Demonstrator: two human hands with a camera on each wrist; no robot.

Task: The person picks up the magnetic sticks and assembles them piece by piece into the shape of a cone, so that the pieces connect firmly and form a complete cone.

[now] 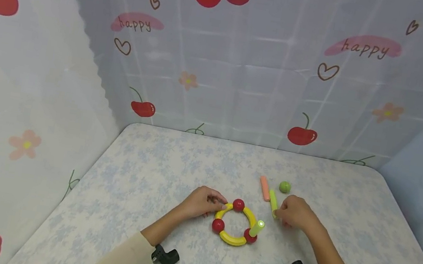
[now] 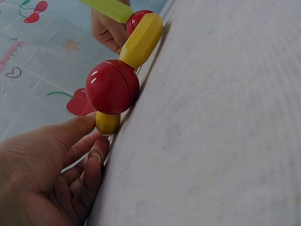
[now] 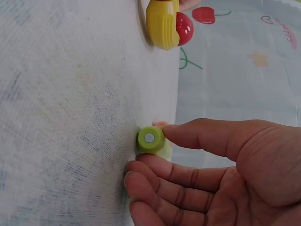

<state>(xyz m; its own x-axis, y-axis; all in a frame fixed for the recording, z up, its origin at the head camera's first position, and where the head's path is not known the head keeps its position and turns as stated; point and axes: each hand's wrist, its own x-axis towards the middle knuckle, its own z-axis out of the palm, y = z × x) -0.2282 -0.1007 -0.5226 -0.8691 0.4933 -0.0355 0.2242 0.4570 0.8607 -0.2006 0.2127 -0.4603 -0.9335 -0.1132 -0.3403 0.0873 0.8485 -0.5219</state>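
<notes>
A ring of yellow curved rods (image 1: pixel 232 240) and red balls (image 1: pixel 238 205) lies on the table. Thumb and fingers of my left hand (image 1: pixel 201 202) pinch the rod on its far left side; the left wrist view shows them just beside a red ball (image 2: pixel 112 87). From the ring's near right ball a light green stick (image 1: pixel 257 228) rises at a tilt. To the right, my right hand (image 1: pixel 296 212) pinches the near end of another green stick (image 1: pixel 273 200) lying on the table. In the right wrist view, this green stick (image 3: pixel 151 139) shows a round silvery spot on its end.
An orange stick (image 1: pixel 264 188) lies close along the far end of the green stick. Beyond my right hand sits a green ball (image 1: pixel 285 187). The table (image 1: pixel 142 158) has a pale floral cover, with a cherry-print curtain (image 1: pixel 242 63) along its back edge.
</notes>
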